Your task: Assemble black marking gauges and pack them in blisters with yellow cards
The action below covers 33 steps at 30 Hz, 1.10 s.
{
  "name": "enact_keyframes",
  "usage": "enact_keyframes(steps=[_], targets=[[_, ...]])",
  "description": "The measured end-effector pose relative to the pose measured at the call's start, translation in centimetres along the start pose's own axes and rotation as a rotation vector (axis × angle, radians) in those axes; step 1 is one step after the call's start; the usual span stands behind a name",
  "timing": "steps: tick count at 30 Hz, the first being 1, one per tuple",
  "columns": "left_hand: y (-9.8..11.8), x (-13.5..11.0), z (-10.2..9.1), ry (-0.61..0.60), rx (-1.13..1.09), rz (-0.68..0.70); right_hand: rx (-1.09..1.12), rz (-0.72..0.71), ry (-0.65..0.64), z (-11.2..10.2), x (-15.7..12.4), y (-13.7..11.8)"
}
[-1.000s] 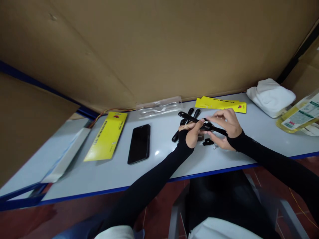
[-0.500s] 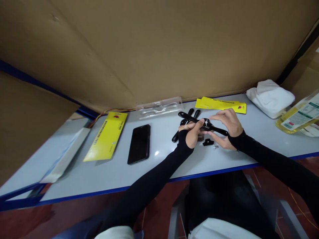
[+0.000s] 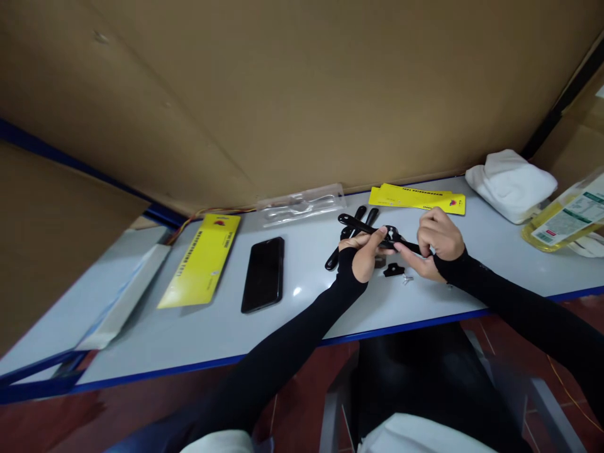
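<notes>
A black spokeshave (image 3: 352,221) is held above the table, its two handles spread left and right. My left hand (image 3: 363,255) is closed round its middle, thumb on top beside the metal parts. My right hand (image 3: 441,238) is closed at the right handle, one finger reaching toward the middle and the others curled above. Below the hands lie a black cap piece (image 3: 393,270) and small silver screws (image 3: 407,279). A brownish metal piece (image 3: 380,261) is partly hidden by my left hand. Behind it, more black spokeshaves (image 3: 372,217) lie crossed on the table.
A black phone (image 3: 263,274) and a yellow card (image 3: 201,261) lie to the left. Toward the back are a clear plastic tray (image 3: 304,206) and more yellow cards (image 3: 415,197). A white cloth bundle (image 3: 512,184) and a bottle of yellow liquid (image 3: 566,217) stand right.
The upper fingers of my right hand have drawn back from the spokeshave's middle and curled in. My left hand keeps its grip in nearly the same place.
</notes>
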<state>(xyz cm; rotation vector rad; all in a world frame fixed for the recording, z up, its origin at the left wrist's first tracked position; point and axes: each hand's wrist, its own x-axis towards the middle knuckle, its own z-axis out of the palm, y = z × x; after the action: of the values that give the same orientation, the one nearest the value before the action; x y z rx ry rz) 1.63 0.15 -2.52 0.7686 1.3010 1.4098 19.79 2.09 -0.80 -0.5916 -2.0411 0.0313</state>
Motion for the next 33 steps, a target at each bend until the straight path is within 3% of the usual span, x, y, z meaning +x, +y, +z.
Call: enact_keyframes(steps=[5, 10, 15, 19, 24, 28, 33], targets=[[0.14, -0.08, 0.04, -0.023, -0.005, -0.011, -0.049, 0.011, -0.035, 0.3, -0.12, 0.36], [0.4, 0.03, 0.12, 0.002, -0.019, -0.03, 0.0, 0.011, 0.041, 0.2, -0.11, 0.52], [0.23, 0.02, 0.04, -0.007, -0.026, -0.031, -0.003, 0.022, -0.044, 0.08, -0.01, 0.04], [0.21, -0.05, 0.06, -0.01, -0.044, -0.026, 0.033, 0.045, 0.011, 0.02, -0.06, -0.2], [0.44, -0.31, 0.12, 0.001, -0.032, -0.046, 0.01, 0.028, -0.023, 0.15, -0.13, -0.09], [0.47, -0.46, 0.25, -0.014, -0.051, -0.023, 0.004, 0.034, 0.058, -0.01, -0.21, 0.08], [0.41, -0.41, 0.25, -0.019, -0.067, -0.01, -0.01, 0.061, -0.038, -0.05, 0.09, -0.32]])
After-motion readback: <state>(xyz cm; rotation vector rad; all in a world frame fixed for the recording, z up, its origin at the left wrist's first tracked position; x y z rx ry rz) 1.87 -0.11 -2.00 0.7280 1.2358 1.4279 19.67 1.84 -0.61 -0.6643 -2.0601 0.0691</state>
